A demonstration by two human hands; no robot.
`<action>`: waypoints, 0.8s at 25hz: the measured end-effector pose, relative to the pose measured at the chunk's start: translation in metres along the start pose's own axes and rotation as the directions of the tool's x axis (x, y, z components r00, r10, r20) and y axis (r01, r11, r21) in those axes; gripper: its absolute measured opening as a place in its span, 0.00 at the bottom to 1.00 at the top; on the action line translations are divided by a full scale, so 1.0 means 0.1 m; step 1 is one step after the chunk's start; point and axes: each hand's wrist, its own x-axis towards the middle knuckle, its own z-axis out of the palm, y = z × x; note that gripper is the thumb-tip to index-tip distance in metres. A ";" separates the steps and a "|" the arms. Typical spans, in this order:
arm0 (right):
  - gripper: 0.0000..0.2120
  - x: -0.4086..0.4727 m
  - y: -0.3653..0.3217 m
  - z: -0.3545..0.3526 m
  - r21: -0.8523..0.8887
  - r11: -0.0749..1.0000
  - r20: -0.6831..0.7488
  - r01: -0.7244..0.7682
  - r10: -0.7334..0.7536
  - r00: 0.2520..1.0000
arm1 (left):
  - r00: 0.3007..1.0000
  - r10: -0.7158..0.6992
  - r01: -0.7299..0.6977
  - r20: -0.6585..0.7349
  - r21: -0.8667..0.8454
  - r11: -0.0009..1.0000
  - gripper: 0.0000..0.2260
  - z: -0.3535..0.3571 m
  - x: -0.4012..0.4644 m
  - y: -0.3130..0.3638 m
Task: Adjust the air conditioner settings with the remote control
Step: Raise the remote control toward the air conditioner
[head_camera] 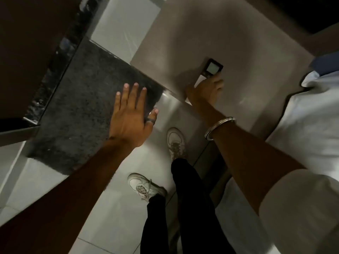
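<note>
The remote control (211, 70) is white with a black top and a pale lit screen; it lies on a grey-brown table top (183, 33). My right hand (205, 90) is closed over its lower half, the thumb near the buttons below the screen. A metal bangle sits on that wrist. My left hand (132, 114) hovers flat with fingers spread above a dark rug, holding nothing; a dark ring is on the thumb. No air conditioner is in view.
A dark grey rug (82, 107) lies on pale floor tiles (117, 217). My two white sneakers (145, 186) and dark trousers are below. A white cloth or bedding (308, 125) is at the right. A dark stone ledge (55, 61) runs along the left.
</note>
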 end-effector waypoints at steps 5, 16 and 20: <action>0.33 -0.19 -0.13 -0.09 0.253 0.953 0.120 -0.166 0.139 0.983 | 1.000 0.015 -0.017 -0.021 -0.075 0.997 0.34 -0.19 -0.25 -0.03; 0.32 -3.26 -2.65 -2.80 0.836 0.504 0.298 0.216 -0.748 0.593 | 0.610 -0.066 0.123 -0.790 0.012 0.992 0.33 -4.02 -2.41 -0.60; 0.25 -4.66 -3.62 -4.03 0.931 0.184 0.112 0.315 -0.966 0.233 | 0.273 0.006 0.260 -0.962 0.080 0.962 0.33 -5.48 -3.63 -0.96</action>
